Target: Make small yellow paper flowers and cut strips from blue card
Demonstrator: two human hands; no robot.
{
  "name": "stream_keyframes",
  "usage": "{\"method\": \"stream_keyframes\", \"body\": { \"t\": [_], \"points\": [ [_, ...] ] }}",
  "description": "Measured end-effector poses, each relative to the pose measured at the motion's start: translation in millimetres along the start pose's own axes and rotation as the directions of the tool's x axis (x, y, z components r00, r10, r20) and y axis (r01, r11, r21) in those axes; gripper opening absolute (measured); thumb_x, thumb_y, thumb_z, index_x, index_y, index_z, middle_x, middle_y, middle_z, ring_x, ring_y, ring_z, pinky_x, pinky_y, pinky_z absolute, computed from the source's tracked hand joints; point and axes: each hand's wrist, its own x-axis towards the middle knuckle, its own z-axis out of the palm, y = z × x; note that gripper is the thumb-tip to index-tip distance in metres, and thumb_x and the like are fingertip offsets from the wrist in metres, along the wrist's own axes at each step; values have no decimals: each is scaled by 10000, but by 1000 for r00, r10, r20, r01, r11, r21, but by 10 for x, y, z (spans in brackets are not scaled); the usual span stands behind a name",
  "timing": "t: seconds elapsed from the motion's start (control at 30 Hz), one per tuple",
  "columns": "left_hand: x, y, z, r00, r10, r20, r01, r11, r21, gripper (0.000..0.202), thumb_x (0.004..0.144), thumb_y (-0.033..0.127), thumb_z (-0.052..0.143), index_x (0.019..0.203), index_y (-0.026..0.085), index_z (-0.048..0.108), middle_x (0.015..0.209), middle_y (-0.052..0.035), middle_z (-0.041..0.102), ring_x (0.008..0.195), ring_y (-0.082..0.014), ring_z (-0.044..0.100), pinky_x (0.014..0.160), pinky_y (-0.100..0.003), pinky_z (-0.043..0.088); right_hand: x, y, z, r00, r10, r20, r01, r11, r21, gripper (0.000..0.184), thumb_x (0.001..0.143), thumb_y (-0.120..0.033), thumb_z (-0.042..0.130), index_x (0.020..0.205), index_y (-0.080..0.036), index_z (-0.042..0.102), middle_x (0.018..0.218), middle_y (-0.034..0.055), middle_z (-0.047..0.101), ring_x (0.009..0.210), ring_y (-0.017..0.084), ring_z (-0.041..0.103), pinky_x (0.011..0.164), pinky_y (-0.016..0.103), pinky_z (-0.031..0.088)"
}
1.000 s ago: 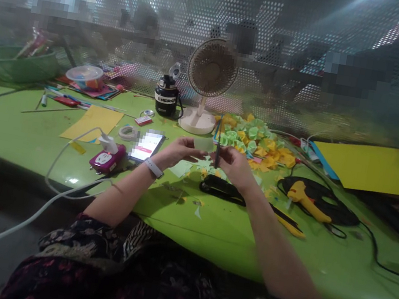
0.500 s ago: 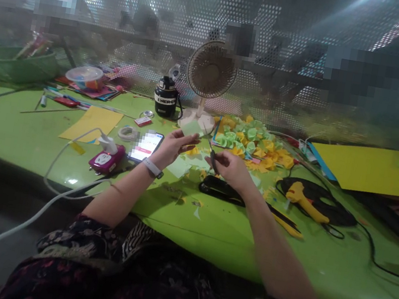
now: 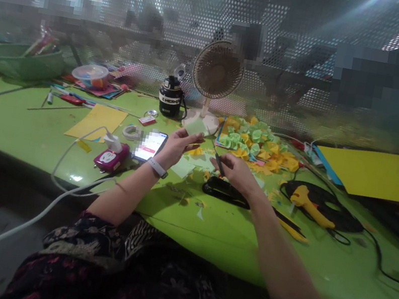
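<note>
My left hand (image 3: pixel 178 148) pinches a pale green paper square (image 3: pixel 195 127) between thumb and fingers, raised above the green table (image 3: pixel 35 127). My right hand (image 3: pixel 232 170) grips a slim dark pointed tool (image 3: pixel 218 157), probably small scissors, and its tip slants up towards the paper without touching it. A black stapler (image 3: pixel 224 193) lies just below my right hand. Scattered paper scraps (image 3: pixel 183 168) lie under my left hand. A heap of green and yellow paper flowers (image 3: pixel 257 146) sits beyond both hands.
A phone (image 3: pixel 150 145), magenta power socket (image 3: pixel 110 156) and white cable lie left of my hands. A fan (image 3: pixel 217 71) and black flask (image 3: pixel 170 96) stand behind them. A yellow glue gun (image 3: pixel 309 203) and yellow card (image 3: pixel 379 174) lie right. Blurred people sit behind a perforated screen (image 3: pixel 300 28).
My left hand has drawn the green paper leftward and up, away from my right hand. The dark tool has tilted from nearly upright to a slant. The head view has shifted slightly.
</note>
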Motion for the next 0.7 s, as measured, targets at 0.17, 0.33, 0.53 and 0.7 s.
{"method": "stream_keyframes", "body": {
  "t": [0.17, 0.33, 0.53, 0.7],
  "points": [
    [-24, 10, 14, 1000, 0, 24, -1, 999, 37, 362, 603, 278, 925, 893, 159, 745, 890, -44, 771, 791, -132, 720, 753, -239, 556, 0, -4, -15, 1000, -5, 9, 5, 1000, -28, 531, 746, -724, 668, 829, -203, 620, 787, 38, 654, 678, 181, 561, 625, 324, 433],
    [-39, 7, 25, 999, -5, 35, 2, 996, 94, 370, 628, 306, 915, 913, 151, 737, 928, -65, 774, 808, -151, 728, 785, -272, 551, -2, -8, -7, 999, -41, -9, 40, 999, -24, 504, 749, -704, 676, 817, -207, 618, 802, 37, 670, 693, 183, 563, 631, 321, 434],
    [-50, -8, 37, 998, -13, 62, 7, 996, 92, 389, 623, 304, 922, 931, 148, 741, 933, -72, 778, 777, -140, 723, 784, -275, 557, -3, -10, 8, 998, -53, -20, 52, 997, -49, 506, 747, -710, 670, 805, -212, 610, 800, 42, 673, 691, 186, 554, 632, 323, 416],
    [-57, -8, 45, 997, -24, 70, 19, 997, 70, 458, 549, 332, 956, 907, 141, 744, 863, -52, 773, 732, -134, 716, 734, -259, 550, 16, 20, 22, 997, -72, -30, 70, 995, -67, 526, 744, -730, 660, 802, -210, 610, 780, 38, 666, 683, 184, 542, 627, 323, 410]
  ]
}}
